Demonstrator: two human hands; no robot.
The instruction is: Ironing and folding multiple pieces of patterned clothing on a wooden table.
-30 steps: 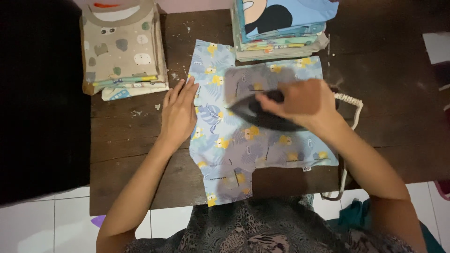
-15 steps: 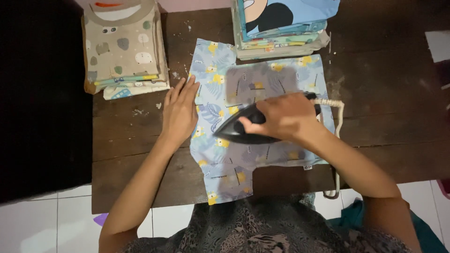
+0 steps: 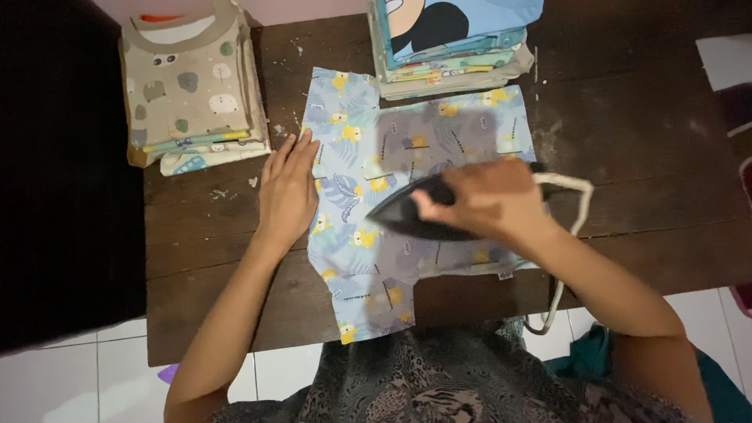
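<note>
Worktop: dark brown wooden plank worktop (image 3: 196, 258), fills most of the head view, white tiled floor (image 3: 70, 376) below its near edge.
Garment: small light blue child's shirt with yellow animal and leaf print (image 3: 345, 157), spread flat mid-worktop, 1 sleeve toward the far left corner, 1 sleeve hanging to the near edge.
Left stack: pile of folded beige children's clothes with grey and white blob print (image 3: 192, 90), far left of the worktop, just beside the shirt's far sleeve, not touching it as far as I can tell.
Far stack: pile of folded blue children's clothes with a black cartoon print on top (image 3: 454, 39), far edge of the worktop, its near edge overlapping the shirt's far hem.
Iron: black pointed clothes iron (image 3: 403, 215), soleplate down on the shirt's middle, tip pointing left toward the left hand.
Cord: white braided iron cord (image 3: 576, 200), runs off the iron's rear, loops right, drops over the near edge.
Right hand: right hand (image 3: 489, 200) wrapped shut round the iron's handle, motion-blurred.
Left hand: left hand (image 3: 288, 192) flat, fingers together and straight, palm on the worktop, fingertips and thumb side pressing the shirt's left edge.
</note>
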